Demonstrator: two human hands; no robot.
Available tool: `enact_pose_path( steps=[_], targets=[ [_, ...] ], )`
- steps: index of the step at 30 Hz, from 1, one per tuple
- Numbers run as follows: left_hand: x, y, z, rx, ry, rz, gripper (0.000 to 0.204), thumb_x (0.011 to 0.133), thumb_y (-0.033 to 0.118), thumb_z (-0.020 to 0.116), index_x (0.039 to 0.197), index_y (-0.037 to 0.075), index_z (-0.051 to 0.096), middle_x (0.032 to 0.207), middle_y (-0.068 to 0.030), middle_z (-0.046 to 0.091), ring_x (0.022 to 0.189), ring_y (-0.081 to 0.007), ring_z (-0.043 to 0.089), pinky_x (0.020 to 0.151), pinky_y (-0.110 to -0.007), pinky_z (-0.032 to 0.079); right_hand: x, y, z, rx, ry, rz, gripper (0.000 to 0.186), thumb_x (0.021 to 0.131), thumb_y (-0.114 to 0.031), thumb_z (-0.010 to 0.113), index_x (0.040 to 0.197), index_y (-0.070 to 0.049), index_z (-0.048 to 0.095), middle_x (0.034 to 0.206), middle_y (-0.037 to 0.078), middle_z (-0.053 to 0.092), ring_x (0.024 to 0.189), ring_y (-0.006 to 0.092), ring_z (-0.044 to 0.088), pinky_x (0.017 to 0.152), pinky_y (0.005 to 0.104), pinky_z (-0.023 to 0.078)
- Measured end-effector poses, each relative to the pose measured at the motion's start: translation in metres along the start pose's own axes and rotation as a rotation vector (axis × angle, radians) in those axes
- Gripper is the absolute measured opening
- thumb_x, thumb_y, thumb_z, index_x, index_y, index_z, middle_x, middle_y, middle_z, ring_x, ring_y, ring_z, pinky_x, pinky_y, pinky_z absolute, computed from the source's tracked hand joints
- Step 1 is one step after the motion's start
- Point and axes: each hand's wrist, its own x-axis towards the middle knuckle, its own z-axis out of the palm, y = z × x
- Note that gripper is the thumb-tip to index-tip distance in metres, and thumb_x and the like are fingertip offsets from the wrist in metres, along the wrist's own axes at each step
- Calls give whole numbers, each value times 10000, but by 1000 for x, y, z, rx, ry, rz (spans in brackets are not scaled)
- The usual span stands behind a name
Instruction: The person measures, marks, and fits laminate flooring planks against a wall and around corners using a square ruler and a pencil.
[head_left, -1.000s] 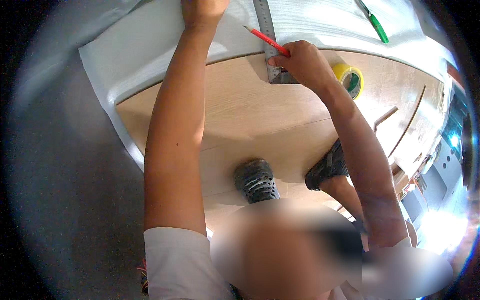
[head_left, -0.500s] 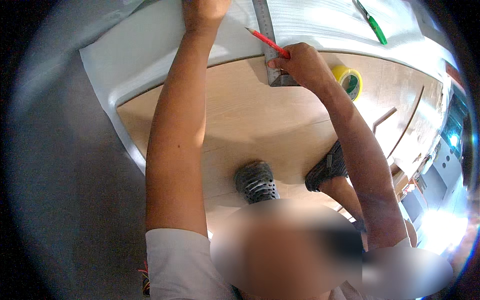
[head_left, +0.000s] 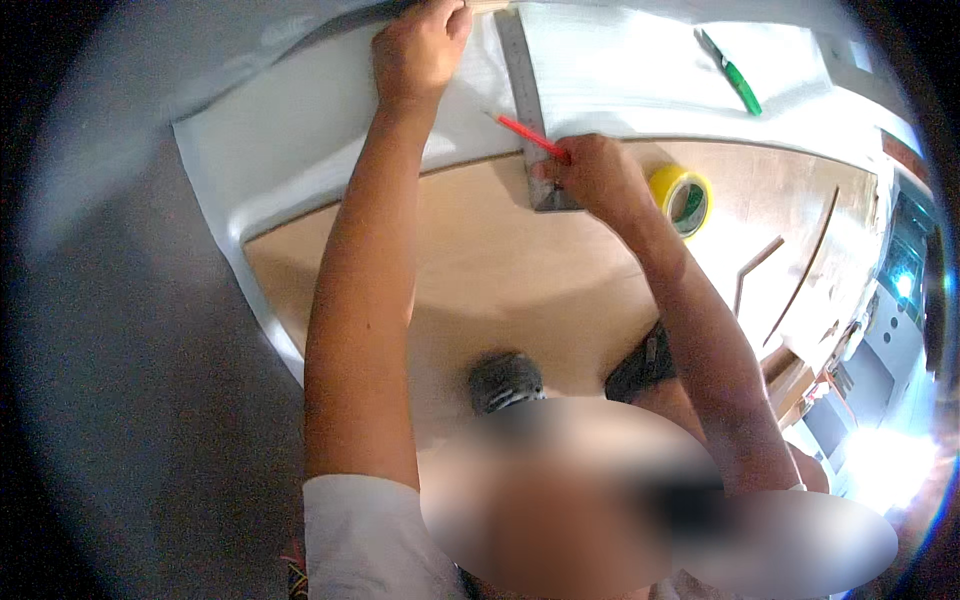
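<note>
My left hand (head_left: 418, 52) is closed at the far edge of the white underlay sheet (head_left: 280, 140), beside a pale wooden piece (head_left: 488, 6); what its curled fingers hold is unclear. My right hand (head_left: 598, 172) grips a red pencil (head_left: 530, 133), its tip pointing up-left, and rests on a steel square (head_left: 525, 80). The square lies across the sheet and the edge of a light wood floorboard area (head_left: 450, 260). Right of my hand sits a yellow tape roll (head_left: 668, 180). A green-handled cutter (head_left: 740, 85) lies on the sheet at the upper right.
My shoes (head_left: 500, 380) stand on the boards. Thin wooden strips (head_left: 805, 270) lie at the right, near a grey machine or board (head_left: 880, 340) and bright light. A grey floor (head_left: 200, 380) runs along the left.
The whole view has shifted, so sheet, square and boards appear lower. More of my left hand shows, with the pale wooden piece beside it. The pencil stays in my right hand.
</note>
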Motion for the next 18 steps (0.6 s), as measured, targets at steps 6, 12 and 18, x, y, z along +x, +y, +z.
enact_pose_path(
  steps=[6, 12, 18],
  targets=[
    [-3, 3, -2, -68, 52, -18, 179, 874, 259, 766, 957, 105, 730, 846, -111, 736, 748, -318, 712, 663, -393, 554, 2, -13, 5, 19, -39, 22, 392, 937, -496, 641, 968, -128, 772, 889, 194, 734, 847, 375, 734, 747, 492, 590],
    [-3, 6, 0, -41, 50, -16, 176, 876, 252, 761, 953, 98, 729, 865, -111, 737, 762, -312, 713, 673, -388, 554, -5, -10, 14, 72, 120, -69, 351, 939, -457, 656, 949, -128, 777, 836, 185, 730, 800, 370, 732, 709, 489, 583],
    [-3, 9, -4, -15, 50, -27, 166, 878, 259, 742, 949, 111, 717, 867, -87, 738, 779, -313, 712, 680, -402, 571, -5, -15, 10, 54, 69, -53, 329, 924, -350, 719, 949, -23, 743, 793, 213, 703, 764, 386, 711, 679, 475, 553]
  ],
)
